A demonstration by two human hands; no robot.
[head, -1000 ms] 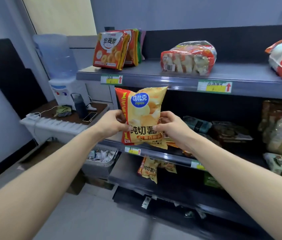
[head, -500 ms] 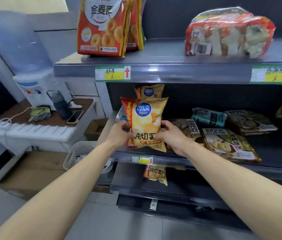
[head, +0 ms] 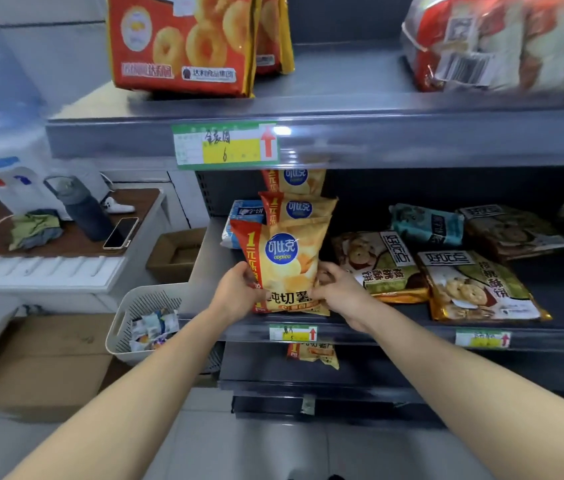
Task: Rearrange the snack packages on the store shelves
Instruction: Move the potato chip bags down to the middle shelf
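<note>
I hold the yellow chip bag (head: pixel 284 261) with both hands. My left hand (head: pixel 235 292) grips its lower left edge and my right hand (head: pixel 337 289) pinches its lower right edge, so the hands are apart with the bag between them. The bag stands upright at the front of the middle shelf (head: pixel 211 261), just before two more chip bags (head: pixel 296 209) of the same kind.

I judge the bag to be very light and full of air. Its film looks smooth and a little slippery, and the chips inside would break easily. It is better to hold it by the side seams or bottom corners and not to squeeze the puffed middle. On its narrow bottom it may tip forward when released.

My fingertips behind the bag are hidden, and I cannot tell if its bottom edge already rests on the shelf. The upper shelf (head: pixel 412 140) cuts off the rearmost bag. A blue and white pack (head: pixel 244 214) is mostly covered. On the lower shelf, another chip bag (head: pixel 313 355) shows only in part.
</note>
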